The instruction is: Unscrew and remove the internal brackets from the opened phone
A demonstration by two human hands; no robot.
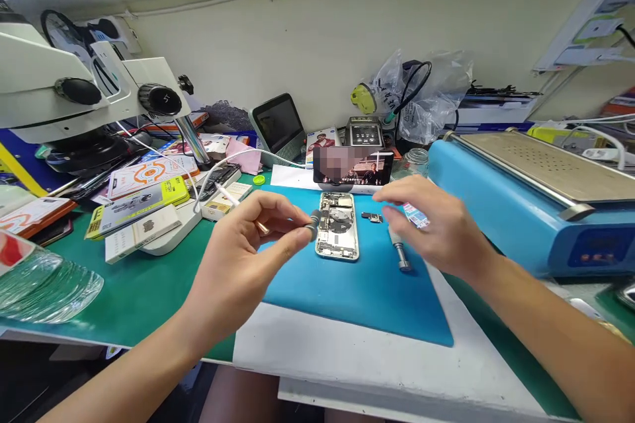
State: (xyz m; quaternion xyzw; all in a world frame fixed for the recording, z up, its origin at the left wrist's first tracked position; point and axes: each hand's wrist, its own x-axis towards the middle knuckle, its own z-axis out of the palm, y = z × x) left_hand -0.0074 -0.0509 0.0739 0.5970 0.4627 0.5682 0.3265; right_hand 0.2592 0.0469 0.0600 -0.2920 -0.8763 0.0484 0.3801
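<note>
Pinched between the thumb and forefinger of my left hand (248, 254) is a small dark grey round piece (314, 223); its kind is unclear. A thin rod with a copper-coloured end (262, 228) also shows within that hand. Just beyond the fingertips, an opened phone (342, 228) lies with its inner parts bare on the blue mat (317, 291). My right hand (431, 221) hovers at the mat's right side, thumb and fingers apart, holding nothing visible. Beside it lie a grey screwdriver-like tool (401, 256), partly hidden by the hand, and a small dark phone part (372, 217).
A propped phone (353, 166) plays a video behind the mat. At right stands a blue heating machine (501, 211); at left, a microscope (89, 92) rises over stacked boxes (139, 205). A clear plastic container (44, 284) sits near the left edge.
</note>
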